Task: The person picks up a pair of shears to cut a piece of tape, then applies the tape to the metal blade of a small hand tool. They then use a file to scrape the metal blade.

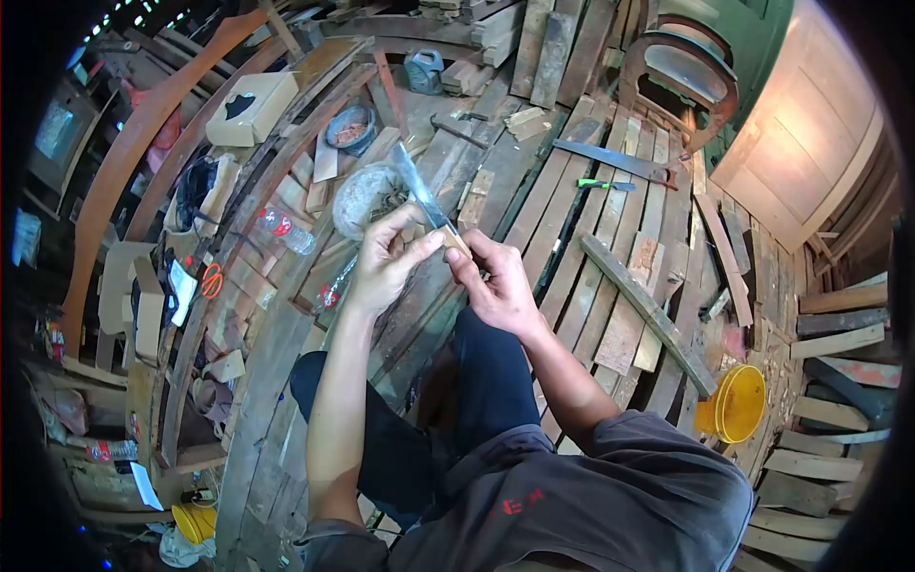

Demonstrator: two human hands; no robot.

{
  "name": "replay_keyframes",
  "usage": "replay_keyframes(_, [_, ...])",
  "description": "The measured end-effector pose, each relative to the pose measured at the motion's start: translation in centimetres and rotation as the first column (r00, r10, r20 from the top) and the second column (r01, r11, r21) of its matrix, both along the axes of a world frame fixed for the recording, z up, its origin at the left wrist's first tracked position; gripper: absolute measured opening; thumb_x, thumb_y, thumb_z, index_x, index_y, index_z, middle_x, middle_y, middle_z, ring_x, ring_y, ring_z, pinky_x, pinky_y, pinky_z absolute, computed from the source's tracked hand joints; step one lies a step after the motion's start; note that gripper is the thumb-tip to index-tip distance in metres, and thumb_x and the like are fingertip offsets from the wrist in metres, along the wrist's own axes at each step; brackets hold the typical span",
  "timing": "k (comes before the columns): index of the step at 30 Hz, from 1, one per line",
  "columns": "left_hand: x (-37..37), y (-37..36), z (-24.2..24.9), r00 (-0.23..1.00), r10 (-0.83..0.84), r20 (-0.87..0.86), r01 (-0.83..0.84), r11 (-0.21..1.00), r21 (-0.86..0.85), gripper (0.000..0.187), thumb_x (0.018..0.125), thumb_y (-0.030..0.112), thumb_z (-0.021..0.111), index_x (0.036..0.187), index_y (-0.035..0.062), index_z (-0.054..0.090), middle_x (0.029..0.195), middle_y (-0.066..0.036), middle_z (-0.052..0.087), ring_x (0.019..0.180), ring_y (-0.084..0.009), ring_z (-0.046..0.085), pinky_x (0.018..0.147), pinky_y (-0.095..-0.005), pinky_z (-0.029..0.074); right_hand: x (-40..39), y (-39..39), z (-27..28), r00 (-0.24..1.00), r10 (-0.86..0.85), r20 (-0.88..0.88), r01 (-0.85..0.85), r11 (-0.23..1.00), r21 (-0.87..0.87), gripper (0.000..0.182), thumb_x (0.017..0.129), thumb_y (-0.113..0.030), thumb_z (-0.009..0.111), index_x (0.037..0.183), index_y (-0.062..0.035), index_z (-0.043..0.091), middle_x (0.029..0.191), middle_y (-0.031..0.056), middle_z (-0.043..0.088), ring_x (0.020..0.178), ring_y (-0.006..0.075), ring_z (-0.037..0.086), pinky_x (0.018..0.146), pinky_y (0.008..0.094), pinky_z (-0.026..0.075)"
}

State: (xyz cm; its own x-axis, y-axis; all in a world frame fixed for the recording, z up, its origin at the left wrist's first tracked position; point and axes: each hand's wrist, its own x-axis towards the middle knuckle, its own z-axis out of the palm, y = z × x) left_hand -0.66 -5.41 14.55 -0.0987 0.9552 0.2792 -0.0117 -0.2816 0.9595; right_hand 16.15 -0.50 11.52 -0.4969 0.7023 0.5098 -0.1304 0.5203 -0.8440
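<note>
Flat grey metal blade: held out in front of the body, tip angled up and away, in line with the pale grey round basin beyond it
Short light-brown wooden piece: between the two hands at the blade's lower end; I cannot tell whether wood and metal are joined
Left hand: grip pinched where metal meets wood, exact contact partly hidden
Right hand: grip closed with thumb and fingers on the wood's near end
Slip: the wood gives little to hold, so a twist or hard push could turn it in the pinch
Cut: the left fingers sit just beside the metal; if that edge is sharp, which does not show, a slip could nick them
Drop: if both pinches loosened, the blade could fall towards the dark trousers
Gaps: the weathered wooden planks show dark slits, where a small dropped piece could lodge
</note>
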Motion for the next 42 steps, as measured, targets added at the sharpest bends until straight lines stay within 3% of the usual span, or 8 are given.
replay_keyframes(4, [0.4,3.3,-1.1,0.991,-0.048,0.123,0.058,0.995,-0.079,0.005,0.092,0.011,0.067,0.095,0.0076,0.065,0.067,0.009,0.051,0.056,0.0018,0.035,0.052,-0.0173,0.025,1.4,1.5,-0.6,0.996,-0.084,0.019,0.084,0.996,0.019,0.026,0.098,-0.018,0.058,0.083,0.0025,0.056,0.062,0.0059,0.053,0.056,0.0127,0.049,0.053,0.0303,0.039])
replay_keyframes(7, [0.6,5.5,-2.9,0.992,-0.074,0.107,0.082,0.994,-0.074,0.005,0.093,0.013,0.065,0.09,0.0094,0.064,0.067,0.011,0.05,0.055,0.0022,0.035,0.049,-0.0172,0.023,1.6,2.3,-1.9,0.994,-0.103,0.039,0.107,0.988,-0.109,0.02,0.097,-0.014,0.057,0.085,0.0016,0.056,0.061,0.0134,0.045,0.052,0.0241,0.048,0.05,0.0366,0.037])
replay_keyframes(12, [0.5,8.5,-4.6,0.975,-0.173,0.139,0.183,0.981,-0.062,0.007,0.093,0.017,0.065,0.091,0.0105,0.062,0.069,0.01,0.052,0.057,0.0026,0.036,0.052,-0.0172,0.024,1.1,3.3,-3.2,0.996,-0.08,-0.042,0.059,0.93,-0.363,0.03,0.1,-0.021,0.054,0.079,0.0002,0.055,0.059,0.0008,0.051,0.055,0.0074,0.047,0.049,0.028,0.039])
replay_keyframes(15, [0.1,9.8,-5.9,0.963,-0.219,0.158,0.23,0.972,-0.057,0.007,0.093,0.017,0.066,0.092,0.0111,0.062,0.07,0.011,0.052,0.058,0.0028,0.036,0.053,-0.0171,0.024,0.7,4.0,-4.1,0.992,-0.13,-0.004,0.118,0.914,-0.388,0.027,0.099,-0.019,0.057,0.078,-0.0003,0.055,0.059,0.0,0.05,0.055,0.0066,0.046,0.048,0.0266,0.036])
replay_keyframes(18, [0.4,10.0,-5.7,0.959,-0.188,0.213,0.212,0.973,-0.096,0.007,0.093,0.017,0.066,0.092,0.0118,0.062,0.07,0.012,0.051,0.058,0.003,0.035,0.052,-0.0169,0.024,-0.1,4.4,-5.4,0.963,-0.266,0.031,0.262,0.909,-0.324,0.023,0.096,-0.017,0.061,0.082,0.0006,0.057,0.06,0.0008,0.05,0.054,0.0064,0.045,0.048,0.0266,0.036])
replay_keyframes(33, [-1.0,10.2,-5.4,0.827,-0.229,0.514,0.315,0.945,-0.086,0.005,0.096,0.015,0.058,0.098,0.0097,0.058,0.075,0.006,0.049,0.064,-0.0012,0.041,0.053,-0.0176,0.029,-3.1,3.9,-2.5,0.929,-0.371,-0.022,0.371,0.927,0.05,0.013,0.095,-0.007,0.058,0.103,0.0014,0.064,0.082,0.0116,0.066,0.069,0.021,0.065,0.062,0.0299,0.049])
replay_keyframes(38, [-0.8,8.7,-4.1,0.805,-0.229,0.547,0.306,0.95,-0.054,0.013,0.099,0.023,0.056,0.101,0.0104,0.057,0.08,0.006,0.051,0.067,-0.0016,0.043,0.055,-0.019,0.03,-3.7,4.5,-2.3,0.9,-0.436,-0.031,0.416,0.834,0.362,0.012,0.08,-0.003,0.065,0.089,0.0004,0.058,0.072,0.0136,0.056,0.059,0.0336,0.059,0.053,0.0393,0.048])
replay_keyframes(42, [-1.4,7.3,-5.0,0.819,-0.14,0.556,0.238,0.966,-0.107,0.014,0.099,0.026,0.057,0.103,0.0122,0.057,0.081,0.007,0.052,0.067,-0.001,0.043,0.056,-0.0184,0.03,-4.4,4.7,-2.5,0.9,-0.436,-0.005,0.394,0.808,0.438,0.013,0.079,-0.005,0.066,0.087,-0.0016,0.057,0.071,0.0127,0.054,0.057,0.0318,0.059,0.05,0.0397,0.046])
